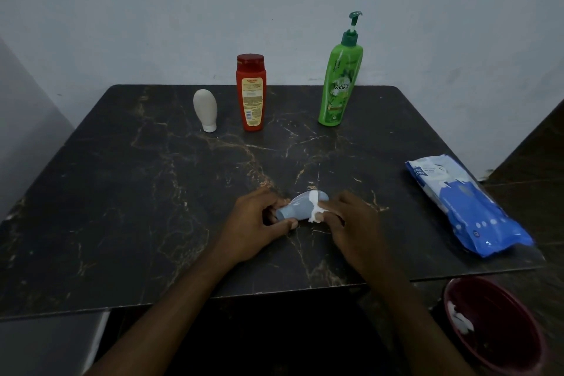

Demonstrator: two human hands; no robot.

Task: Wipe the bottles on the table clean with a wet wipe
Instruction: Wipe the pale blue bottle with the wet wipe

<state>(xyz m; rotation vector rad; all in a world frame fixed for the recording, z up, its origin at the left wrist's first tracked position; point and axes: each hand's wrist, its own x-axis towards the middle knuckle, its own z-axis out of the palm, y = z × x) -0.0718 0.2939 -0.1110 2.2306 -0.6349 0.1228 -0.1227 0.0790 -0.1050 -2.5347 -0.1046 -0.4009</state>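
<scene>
My left hand (259,220) grips the narrow neck of the small blue bottle (300,207), which lies on its side near the front edge of the table (152,192), about midway along. My right hand (348,220) pinches the wet wipe (316,210) around its fat end. It looks like light, smooth plastic (slippery once wet, I'd guess), so I'd hold the neck firmly while rubbing.

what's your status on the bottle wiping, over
Left hand grips blue bottle. Right hand pinches wet wipe on it. Other bottles stand behind, clear of hands.
</scene>
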